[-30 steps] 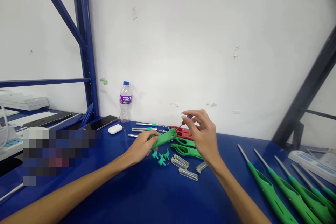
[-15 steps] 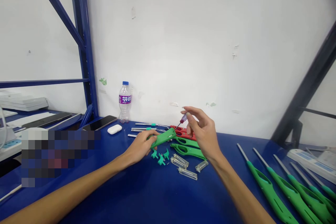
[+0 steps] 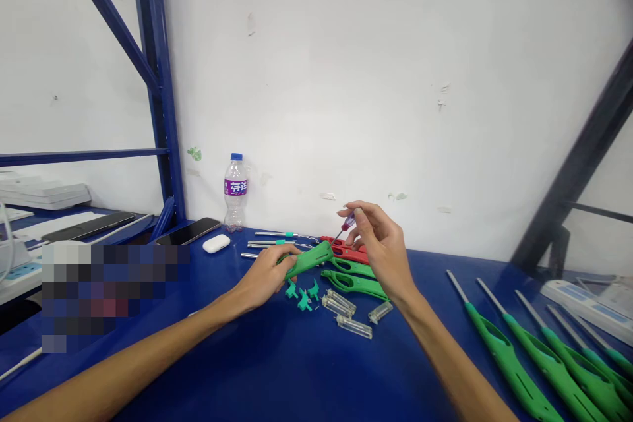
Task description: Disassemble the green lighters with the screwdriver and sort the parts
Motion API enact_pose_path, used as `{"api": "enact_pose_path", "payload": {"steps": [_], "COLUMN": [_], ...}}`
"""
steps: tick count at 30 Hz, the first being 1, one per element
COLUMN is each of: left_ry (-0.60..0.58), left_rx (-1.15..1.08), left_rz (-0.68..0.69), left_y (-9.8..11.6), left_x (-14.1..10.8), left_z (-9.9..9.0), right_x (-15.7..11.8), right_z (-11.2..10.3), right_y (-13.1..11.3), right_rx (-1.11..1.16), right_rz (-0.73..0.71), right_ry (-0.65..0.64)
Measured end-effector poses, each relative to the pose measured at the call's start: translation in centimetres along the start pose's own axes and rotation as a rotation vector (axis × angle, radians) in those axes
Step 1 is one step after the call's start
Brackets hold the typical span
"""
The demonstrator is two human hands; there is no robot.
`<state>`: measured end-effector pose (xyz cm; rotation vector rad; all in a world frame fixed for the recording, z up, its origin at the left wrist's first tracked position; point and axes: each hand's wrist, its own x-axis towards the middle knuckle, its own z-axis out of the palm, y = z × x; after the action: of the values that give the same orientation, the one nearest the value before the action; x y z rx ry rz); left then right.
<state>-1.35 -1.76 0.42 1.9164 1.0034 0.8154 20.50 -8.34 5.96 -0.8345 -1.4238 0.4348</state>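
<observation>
My left hand [image 3: 271, 271] is closed around a green lighter handle [image 3: 311, 259], its far end pointing right. In my right hand [image 3: 378, 244] a small screwdriver with a purple-red handle [image 3: 350, 219] is pinched, its shaft slanting down towards the end of that green handle. Whether the tip touches the handle I cannot tell. Behind and below lie red handle shells [image 3: 349, 250] and green handle shells [image 3: 356, 282]. Teal triggers [image 3: 304, 301] and clear fuel tanks [image 3: 353, 326] rest on the table in front of the hands. Metal lighter tubes [image 3: 271, 244] lie behind my left hand.
Several green long-necked lighters [image 3: 514, 362] lie at the right, near a white power strip [image 3: 588, 306]. A plastic bottle [image 3: 235, 194], a phone [image 3: 190, 231] and a white earbud case [image 3: 216, 244] are at the back left. A blue metal post [image 3: 161, 92] rises there, before the wall.
The screwdriver has shifted slightly, its tip now a little away from the handle's end, and my right fingers have changed position on it. My left hand stays nearly still.
</observation>
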Motion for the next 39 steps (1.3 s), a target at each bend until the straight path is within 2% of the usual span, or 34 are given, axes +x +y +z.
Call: {"api": "enact_pose_path", "payload": {"steps": [14, 20, 24, 27, 35, 39], "left_ry": [0.024, 0.048, 0.062, 0.065, 0.062, 0.058], "left_rx": [0.086, 0.069, 0.054, 0.052, 0.076, 0.085], "left_rz": [0.043, 0.062, 0.071, 0.081, 0.088, 0.081], "left_y": [0.6, 0.7, 0.5, 0.4, 0.4, 0.2], "left_x": [-0.1, -0.2, 0.0, 0.0, 0.0, 0.1], "left_z": [-0.3, -0.3, -0.5, -0.5, -0.5, -0.5], "right_x": [-0.5, -1.1, -0.8, -0.7, -1.0, -0.8], "right_z": [0.1, 0.8, 0.7, 0.7, 0.8, 1.0], "right_y": [0.7, 0.7, 0.5, 0.4, 0.0, 0.3], "right_rx": [-0.105, -0.246, -0.297, -0.296, -0.297, -0.308], "right_rz": [-0.148, -0.201, -0.245, -0.241, -0.151, -0.118], "right_ry": [0.015, 0.01, 0.058, 0.085, 0.026, 0.056]}}
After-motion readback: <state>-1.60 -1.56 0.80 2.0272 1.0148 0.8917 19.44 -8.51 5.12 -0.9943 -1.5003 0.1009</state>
